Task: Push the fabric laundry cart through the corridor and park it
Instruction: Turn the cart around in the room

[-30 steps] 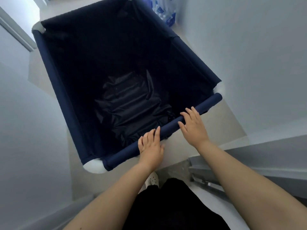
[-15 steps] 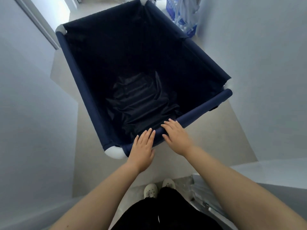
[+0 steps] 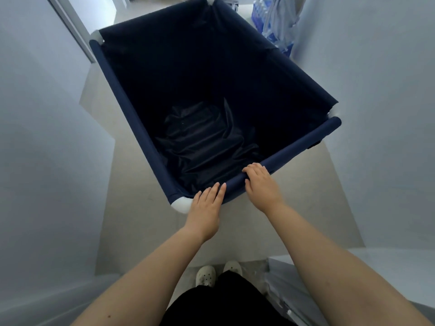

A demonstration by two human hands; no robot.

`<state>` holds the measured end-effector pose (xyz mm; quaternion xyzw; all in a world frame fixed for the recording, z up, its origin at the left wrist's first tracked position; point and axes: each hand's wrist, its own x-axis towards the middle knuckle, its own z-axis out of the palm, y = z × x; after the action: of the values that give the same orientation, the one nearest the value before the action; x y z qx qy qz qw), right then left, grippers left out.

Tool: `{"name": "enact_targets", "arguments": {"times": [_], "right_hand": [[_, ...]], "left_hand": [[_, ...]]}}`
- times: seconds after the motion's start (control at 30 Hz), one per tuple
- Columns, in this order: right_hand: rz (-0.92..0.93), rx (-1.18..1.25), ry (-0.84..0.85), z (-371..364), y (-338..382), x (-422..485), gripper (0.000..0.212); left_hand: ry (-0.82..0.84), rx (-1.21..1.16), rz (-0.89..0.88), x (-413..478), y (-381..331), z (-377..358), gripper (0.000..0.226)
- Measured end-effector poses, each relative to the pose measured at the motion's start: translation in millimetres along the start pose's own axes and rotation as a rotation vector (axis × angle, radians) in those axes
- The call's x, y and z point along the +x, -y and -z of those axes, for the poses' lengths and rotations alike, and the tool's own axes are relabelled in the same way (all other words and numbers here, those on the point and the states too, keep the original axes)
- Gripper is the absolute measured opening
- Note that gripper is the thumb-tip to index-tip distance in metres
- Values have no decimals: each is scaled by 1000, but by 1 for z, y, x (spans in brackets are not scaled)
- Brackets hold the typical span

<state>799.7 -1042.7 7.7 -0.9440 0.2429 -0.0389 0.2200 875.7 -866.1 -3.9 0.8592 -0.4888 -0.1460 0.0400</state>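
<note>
A navy fabric laundry cart (image 3: 131, 109) with white corner joints fills the corridor ahead, angled so its far end points up and left. A dark crumpled cloth (image 3: 202, 142) lies at its bottom. My left hand (image 3: 206, 205) rests flat on the near padded rail (image 3: 303, 142) next to the white near-left corner, fingers extended. My right hand (image 3: 261, 184) curls over the same rail a little to the right. Both arms are stretched out.
White walls close in on both sides, the right one nearly touching the cart's near-right corner (image 3: 335, 114). A door frame (image 3: 70, 27) stands at the far left. A blue pack of bottles (image 3: 270, 22) sits far right. A plastic-wrapped thing (image 3: 280, 290) lies by my feet.
The cart has rolled forward down the corridor, away from me. My arms have stretched out, and my hands have shifted left along the near rail towards the white corner.
</note>
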Motion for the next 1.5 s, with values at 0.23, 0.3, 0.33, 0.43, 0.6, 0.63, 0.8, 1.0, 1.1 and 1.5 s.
{"name": "enact_targets", "arguments": {"times": [0.23, 0.3, 0.33, 0.43, 0.6, 0.63, 0.8, 1.0, 1.1, 1.5], "right_hand": [[-101, 15, -54, 24, -33, -7, 22], [-147, 18, -59, 29, -42, -15, 22], [-174, 28, -69, 31, -45, -19, 22], [-283, 73, -131, 33, -51, -33, 21], [-454, 45, -193, 30, -57, -56, 24], [-475, 23, -194, 27, -57, -63, 25], [-653, -36, -316, 0, -29, -87, 25], [-744, -10, -433, -43, 42, -101, 25], [-682, -90, -425, -66, 77, -99, 31], [-800, -208, -330, -72, 91, -82, 37]], "left_hand": [[107, 34, -128, 8, -22, 3, 66], [113, 85, -138, 6, -20, 4, 64], [124, 106, -148, 6, -19, 5, 67], [154, 165, -209, 6, -13, 7, 83], [152, 227, -243, 10, 3, 12, 98], [145, 233, -254, 11, 8, 15, 95], [115, 227, -356, 26, 48, 26, 84], [91, 223, -485, 47, 100, 38, 75], [84, 244, -515, 55, 123, 40, 77], [160, 389, -666, 90, 146, 47, 94]]}}
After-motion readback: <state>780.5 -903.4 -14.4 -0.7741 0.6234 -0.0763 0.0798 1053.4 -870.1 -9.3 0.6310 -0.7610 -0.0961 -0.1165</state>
